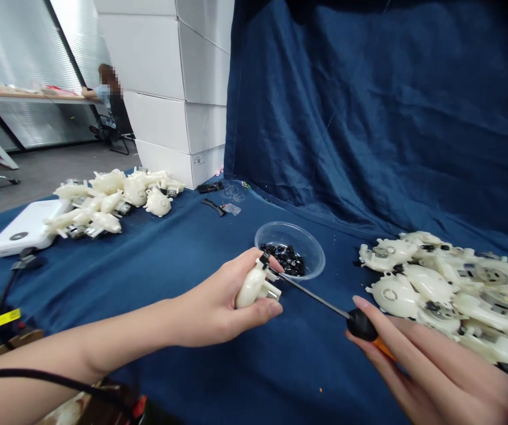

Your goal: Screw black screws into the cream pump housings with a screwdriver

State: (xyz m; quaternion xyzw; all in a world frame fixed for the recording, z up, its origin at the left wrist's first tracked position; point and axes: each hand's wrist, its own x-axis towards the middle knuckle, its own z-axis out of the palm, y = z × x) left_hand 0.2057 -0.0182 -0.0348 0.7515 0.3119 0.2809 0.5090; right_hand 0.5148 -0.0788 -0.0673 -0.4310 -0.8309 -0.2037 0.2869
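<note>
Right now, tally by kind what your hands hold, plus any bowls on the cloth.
Screwdriver: 1
White plastic part: 1
Clear bowl: 1
Total: 3

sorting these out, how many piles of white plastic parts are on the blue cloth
2. The far pile sits beside a white power bank; the near pile sits right of a clear bowl. A single part in the left hand isn't counted.
</note>
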